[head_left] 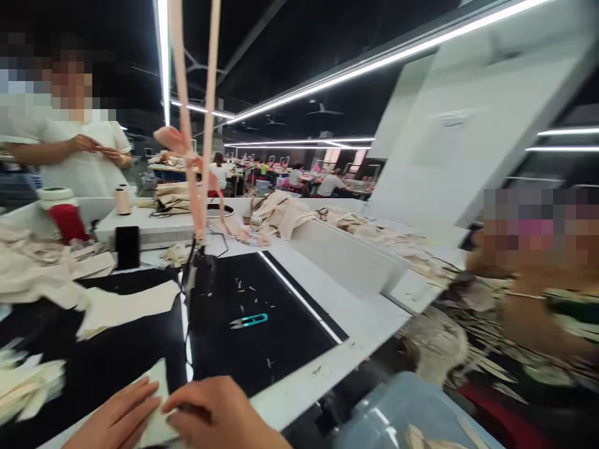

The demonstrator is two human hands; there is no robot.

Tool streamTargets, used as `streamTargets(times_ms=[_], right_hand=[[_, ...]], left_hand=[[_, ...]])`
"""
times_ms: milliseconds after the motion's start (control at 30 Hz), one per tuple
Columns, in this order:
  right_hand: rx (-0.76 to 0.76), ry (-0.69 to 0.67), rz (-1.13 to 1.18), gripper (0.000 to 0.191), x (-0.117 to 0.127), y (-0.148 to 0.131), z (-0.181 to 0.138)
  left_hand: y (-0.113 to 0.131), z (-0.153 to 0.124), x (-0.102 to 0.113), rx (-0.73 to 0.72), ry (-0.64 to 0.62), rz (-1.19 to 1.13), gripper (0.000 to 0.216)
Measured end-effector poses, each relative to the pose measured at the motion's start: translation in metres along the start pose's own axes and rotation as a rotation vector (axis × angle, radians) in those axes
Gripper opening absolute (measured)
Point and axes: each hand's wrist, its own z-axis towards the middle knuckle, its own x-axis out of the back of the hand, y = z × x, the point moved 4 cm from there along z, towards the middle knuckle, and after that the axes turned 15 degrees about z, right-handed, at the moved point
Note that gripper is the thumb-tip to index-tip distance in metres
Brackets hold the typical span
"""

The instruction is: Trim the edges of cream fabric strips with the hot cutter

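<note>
A pale cream fabric piece (160,390) lies at the table's near edge, between my two hands. My left hand (119,411) rests on its left side with the fingers stretched out flat. On the other side, my right hand (218,411) has its fingers curled, pinching the fabric's right edge. Beyond them, turquoise thread snips (250,321) lie on the black table mat (224,355) among small scraps. A larger cream fabric piece (131,305) lies further left, and a pile of cut cream pieces (32,380) sits at the left edge.
A dark upright post (202,274) with pink ribbons (210,112) rises from the table. Behind stand a black phone (128,247) and thread cone (122,201). A translucent bluish bin (412,411) is at lower right. One person stands at left; another sits at right.
</note>
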Motion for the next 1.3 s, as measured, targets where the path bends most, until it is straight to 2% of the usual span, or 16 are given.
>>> streamTargets(times_ms=[100,167,233,333,433,533,667,733,800,867,967,1100,1200,1300], right_hand=[[0.057,0.148,0.095,0.021,0.028,-0.002,-0.004],[0.034,0.257,0.158,0.026,0.048,0.003,-0.002],[0.031,0.379,0.186,0.028,0.066,0.006,0.001],[0.092,0.512,0.22,0.032,0.083,0.003,0.009],[0.21,0.561,0.226,0.05,0.092,-0.005,0.026],[0.284,0.56,0.239,0.072,0.096,-0.01,0.05],[0.28,0.518,0.312,0.094,0.094,-0.017,0.079],[0.292,0.515,0.33,0.085,0.09,-0.022,0.088],[0.301,0.533,0.307,0.063,0.085,-0.029,0.094],[0.296,0.577,0.267,0.05,0.079,-0.035,0.096],[0.314,0.616,0.269,0.048,0.067,-0.046,0.096],[0.378,0.614,0.339,0.042,0.05,-0.056,0.095],[0.391,0.638,0.345,0.041,0.044,-0.055,0.097],[0.378,0.677,0.319,0.041,0.043,-0.051,0.1]], left_hand=[[-0.006,-0.014,0.04,-0.013,-0.18,0.114,0.03],[-0.003,-0.012,0.047,0.016,-0.299,0.121,0.033],[-0.001,-0.006,0.047,0.022,-0.342,0.101,0.033],[0.003,0.002,0.046,0.04,-0.336,0.072,0.03],[0.008,0.009,0.048,0.07,-0.3,0.086,0.028],[0.012,0.014,0.044,0.089,-0.239,0.108,0.022],[0.009,0.019,0.02,0.042,-0.09,0.161,0.009],[0.005,0.02,0.007,-0.017,0.016,0.219,0.007],[0.001,0.019,-0.003,-0.05,0.098,0.261,0.004],[-0.001,0.018,-0.009,-0.061,0.154,0.283,0.009],[-0.002,0.015,-0.015,-0.072,0.191,0.296,0.017],[-0.005,0.013,-0.027,-0.106,0.156,0.294,0.016],[-0.006,0.014,-0.038,-0.139,0.129,0.276,0.013],[-0.004,0.019,-0.042,-0.167,0.178,0.253,0.009]])
